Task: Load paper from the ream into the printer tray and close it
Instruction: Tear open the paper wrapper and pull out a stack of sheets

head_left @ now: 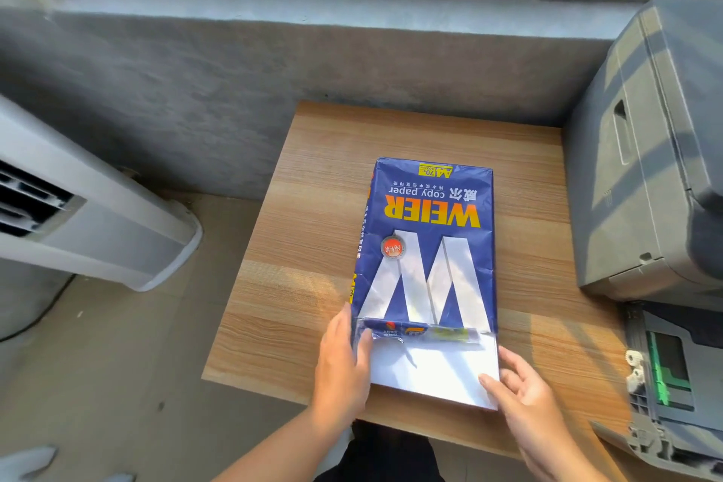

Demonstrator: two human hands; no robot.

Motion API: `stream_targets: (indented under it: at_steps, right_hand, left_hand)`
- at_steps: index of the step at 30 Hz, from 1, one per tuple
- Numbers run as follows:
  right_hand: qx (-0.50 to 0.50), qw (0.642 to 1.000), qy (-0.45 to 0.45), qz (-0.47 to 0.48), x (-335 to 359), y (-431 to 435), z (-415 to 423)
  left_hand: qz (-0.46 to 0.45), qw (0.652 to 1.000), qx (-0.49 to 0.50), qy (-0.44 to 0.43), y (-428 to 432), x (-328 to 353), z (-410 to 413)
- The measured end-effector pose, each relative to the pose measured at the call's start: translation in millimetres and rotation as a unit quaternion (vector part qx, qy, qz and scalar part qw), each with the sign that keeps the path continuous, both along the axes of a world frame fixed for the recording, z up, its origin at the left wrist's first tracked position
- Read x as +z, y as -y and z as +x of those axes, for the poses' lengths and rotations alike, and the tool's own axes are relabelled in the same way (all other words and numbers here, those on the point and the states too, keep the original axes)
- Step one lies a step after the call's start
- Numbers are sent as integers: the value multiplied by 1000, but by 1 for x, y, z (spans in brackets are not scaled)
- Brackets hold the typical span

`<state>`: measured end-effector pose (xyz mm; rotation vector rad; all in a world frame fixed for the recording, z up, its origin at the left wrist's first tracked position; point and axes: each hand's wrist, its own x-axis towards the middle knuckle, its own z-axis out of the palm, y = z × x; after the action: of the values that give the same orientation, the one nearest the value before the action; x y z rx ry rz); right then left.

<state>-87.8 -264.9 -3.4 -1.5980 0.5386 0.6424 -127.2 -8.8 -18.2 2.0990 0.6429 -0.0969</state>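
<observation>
A blue ream of copy paper (426,243) lies flat on a small wooden table (309,231), its near end torn open. White sheets (430,372) stick out of that open end toward me. My left hand (342,360) grips the left edge of the white stack, thumb on top by the torn wrapper. Fingers spread, my right hand (524,387) rests against the stack's near right corner. The grey printer (657,153) stands at the right. Its paper tray (673,376) is pulled out in front of it, with green guides showing.
A white floor-standing appliance (90,215) leans at the left on the tiled floor. A grey concrete wall and window sill run behind the table. The table's near edge lies just under my forearms.
</observation>
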Motion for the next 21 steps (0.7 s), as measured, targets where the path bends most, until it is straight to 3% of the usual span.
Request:
stream_targets:
  at_steps: [5,10,14,21]
  right_hand:
    - [-13,997,49,-56,1,-43,0]
    - [-21,999,42,-28,1,-40,-3]
    - [-10,999,30,-7,1,-31,-4]
    - [66,998,6,-3,22,-25,-17]
  left_hand:
    - [-21,996,70,-59,23,13,-11]
    - [-19,991,83,-100,21,21,-6]
    - [-31,991,95,-92,10,28,-1]
    - [-130,986,80,-67,-4,28,-3]
